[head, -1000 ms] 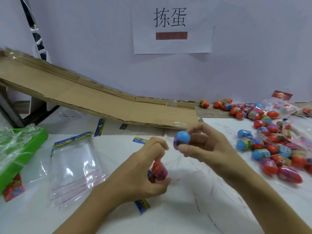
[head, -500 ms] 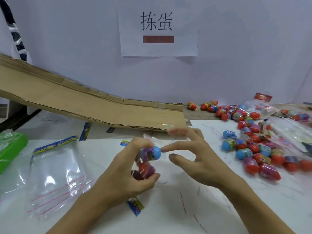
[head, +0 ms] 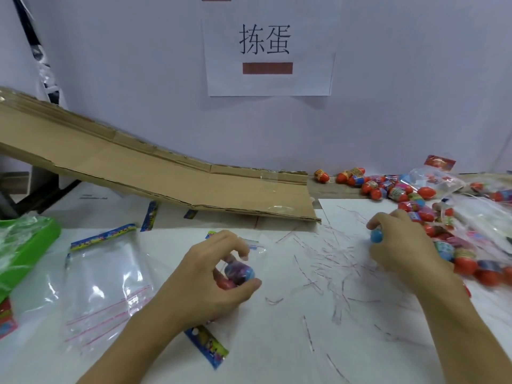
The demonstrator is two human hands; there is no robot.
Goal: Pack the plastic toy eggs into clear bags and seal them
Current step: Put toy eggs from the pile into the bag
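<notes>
Two bare hands work over a white table [head: 277,356]. The left hand [head: 210,284], near centre, curls around two eggs, one blue [head: 239,271] and one red [head: 225,284], inside a clear bag [head: 205,345]. The right hand [head: 401,245] closes its fingers on one blue egg [head: 376,236] at the edge of the egg pile [head: 415,200], far right. One empty bag [head: 102,284] lies left.

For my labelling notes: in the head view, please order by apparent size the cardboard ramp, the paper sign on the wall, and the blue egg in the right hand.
1. cardboard ramp, largest.
2. paper sign.
3. blue egg in the right hand, smallest and partly hidden by fingers.
</notes>
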